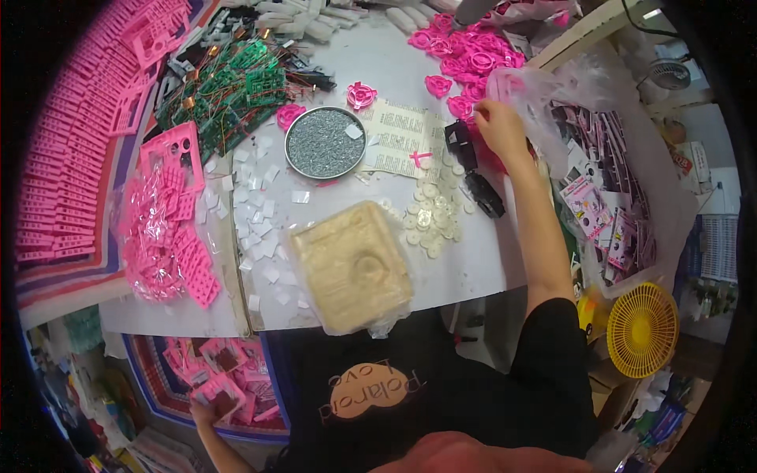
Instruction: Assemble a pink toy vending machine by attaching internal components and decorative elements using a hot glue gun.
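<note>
At the lower left, my left hand [203, 411] grips a pink plastic casing [221, 392] above a crate [146, 388] of similar pink casings. My right arm reaches across the table's right side. There my right hand [500, 130] has its fingers pinched together, beside the edge of a heap of pink ring-shaped plastic parts [481, 59]. Whatever those fingers hold, if anything, is too small to make out. Below that hand lie a black block-like device [460, 145] and a second black tool [484, 195]. A clear plastic bag [524, 91] touches the heap's right side.
A plastic-wrapped beige block [351, 268] lies near the front edge. Behind it stand a round metal dish [326, 175] of small screws and a printed sheet [402, 134]. White discs [434, 213], green circuit boards [256, 71] and stacked pink casings [59, 173] surround them.
</note>
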Available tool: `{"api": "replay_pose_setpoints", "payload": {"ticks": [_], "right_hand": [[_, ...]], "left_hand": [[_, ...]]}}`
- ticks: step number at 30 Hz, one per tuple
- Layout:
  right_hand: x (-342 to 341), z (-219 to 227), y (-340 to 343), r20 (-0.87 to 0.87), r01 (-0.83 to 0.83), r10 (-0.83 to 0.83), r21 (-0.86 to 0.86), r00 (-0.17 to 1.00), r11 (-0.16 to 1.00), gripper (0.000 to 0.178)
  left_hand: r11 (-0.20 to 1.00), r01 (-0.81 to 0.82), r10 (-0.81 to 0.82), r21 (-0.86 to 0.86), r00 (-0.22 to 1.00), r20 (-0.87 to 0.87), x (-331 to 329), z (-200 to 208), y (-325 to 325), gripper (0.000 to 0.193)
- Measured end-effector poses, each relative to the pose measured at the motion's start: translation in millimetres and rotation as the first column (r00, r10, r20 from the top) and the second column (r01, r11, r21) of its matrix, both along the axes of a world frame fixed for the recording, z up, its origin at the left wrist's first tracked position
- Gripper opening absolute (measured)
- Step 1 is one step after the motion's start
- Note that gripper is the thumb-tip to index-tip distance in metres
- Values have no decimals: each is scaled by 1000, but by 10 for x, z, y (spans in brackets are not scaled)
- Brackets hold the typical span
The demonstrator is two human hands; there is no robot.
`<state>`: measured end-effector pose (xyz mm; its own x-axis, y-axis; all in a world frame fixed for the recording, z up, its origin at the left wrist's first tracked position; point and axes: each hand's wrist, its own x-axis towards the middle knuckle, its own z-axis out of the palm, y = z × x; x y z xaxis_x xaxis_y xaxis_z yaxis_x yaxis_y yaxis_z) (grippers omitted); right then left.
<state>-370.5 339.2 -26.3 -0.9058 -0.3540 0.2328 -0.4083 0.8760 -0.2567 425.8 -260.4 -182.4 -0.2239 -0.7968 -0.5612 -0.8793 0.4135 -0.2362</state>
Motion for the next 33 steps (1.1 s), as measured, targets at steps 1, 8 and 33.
{"api": "replay_pose_setpoints", "payload": {"ticks": [1, 8, 33], "right_hand": [[-80, -5, -72, 9, 25, -26, 55, 1000, 998, 18], [35, -6, -287, 10, -63, 65, -169, 998, 984, 24], [2216, -99, -1072, 103, -769, 776, -102, 623, 631, 18]], "left_hand": [[994, 0, 16, -109, 989, 148, -95, 41, 200, 82], [772, 408, -292, 487, 908, -299, -2412, 1251, 1246, 43], [239, 931, -591, -276, -86, -802, -4216, 1391, 3047, 58]]}}
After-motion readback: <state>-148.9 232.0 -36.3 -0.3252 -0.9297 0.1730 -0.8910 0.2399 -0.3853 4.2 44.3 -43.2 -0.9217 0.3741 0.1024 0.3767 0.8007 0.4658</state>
